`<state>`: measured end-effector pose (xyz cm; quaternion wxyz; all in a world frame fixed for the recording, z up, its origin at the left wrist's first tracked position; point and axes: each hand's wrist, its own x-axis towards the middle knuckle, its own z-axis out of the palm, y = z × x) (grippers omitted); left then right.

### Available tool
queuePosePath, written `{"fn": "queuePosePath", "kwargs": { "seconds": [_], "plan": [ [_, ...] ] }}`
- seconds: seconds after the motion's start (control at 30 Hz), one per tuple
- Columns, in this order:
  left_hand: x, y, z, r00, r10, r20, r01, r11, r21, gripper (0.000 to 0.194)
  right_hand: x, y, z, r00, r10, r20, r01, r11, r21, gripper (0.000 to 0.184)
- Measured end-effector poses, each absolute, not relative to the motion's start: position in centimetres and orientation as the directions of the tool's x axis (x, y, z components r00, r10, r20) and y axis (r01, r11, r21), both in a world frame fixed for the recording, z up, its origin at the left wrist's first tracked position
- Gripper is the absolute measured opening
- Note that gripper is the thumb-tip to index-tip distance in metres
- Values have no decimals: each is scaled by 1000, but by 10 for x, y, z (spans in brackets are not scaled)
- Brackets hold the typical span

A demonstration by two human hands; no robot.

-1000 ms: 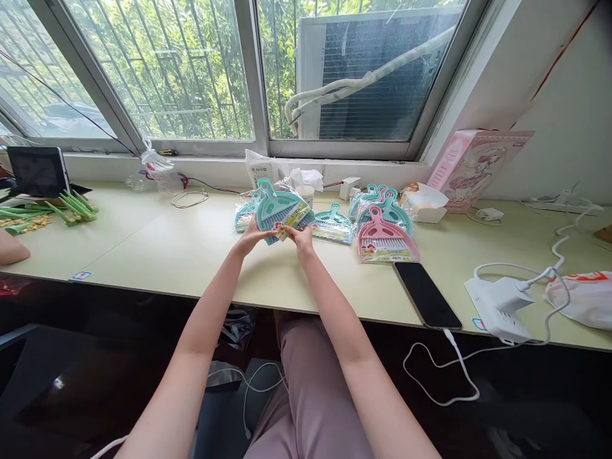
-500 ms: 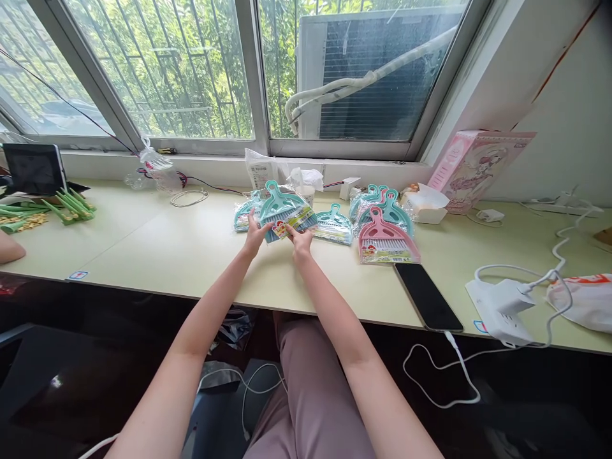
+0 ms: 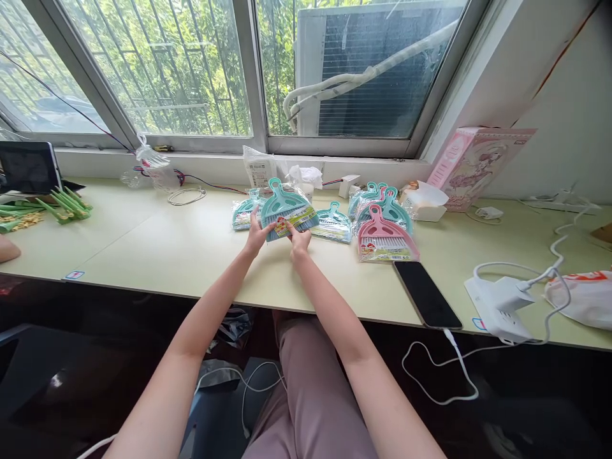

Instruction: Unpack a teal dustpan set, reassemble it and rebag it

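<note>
Above the table, a teal dustpan and brush set (image 3: 285,205) in clear wrap, with a printed label along its lower edge, is gripped between both my hands. My left hand (image 3: 257,236) is closed on its left edge, thumb up. My right hand (image 3: 298,241) pinches the label edge from below. Behind it to the left lies a wrapped teal set (image 3: 246,215), partly covered. Another teal set (image 3: 333,224) lies just right of it. Farther right, a pink set (image 3: 384,239) rests in front of several stacked teal ones (image 3: 393,210).
A black phone (image 3: 427,294) on a charging cable lies at the table's front edge, near a white power strip (image 3: 497,309). A tissue box (image 3: 425,203) and a pink box (image 3: 480,167) stand at the back right. Green stalks (image 3: 67,205) and another person's arm (image 3: 7,248) are at far left.
The label strip, slanted across the held dustpan set before, now lies along its lower edge. My hands stay in nearly the same place; the view has shifted slightly.
</note>
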<state>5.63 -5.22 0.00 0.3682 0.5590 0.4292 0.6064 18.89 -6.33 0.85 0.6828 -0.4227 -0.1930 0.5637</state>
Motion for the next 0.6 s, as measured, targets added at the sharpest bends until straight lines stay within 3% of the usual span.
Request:
{"fn": "queuePosePath", "kwargs": {
  "seconds": [0.23,0.37,0.43,0.6],
  "plan": [
    [53,-49,-2,-192,887,421,148,-398,905,95,192,-66,14,193,952,-238,-634,-63,-770,28],
    [56,-52,1,-138,909,394,90,-385,919,110,193,-67,15,206,951,-232,-645,-46,-763,31],
    [55,-52,1,-102,934,341,18,-341,940,114,193,-66,15,223,946,-233,-655,-32,-755,31],
    [40,-38,-2,-4,996,93,-133,-93,987,91,191,-64,10,239,948,-209,-670,5,-743,33]
  ]
}}
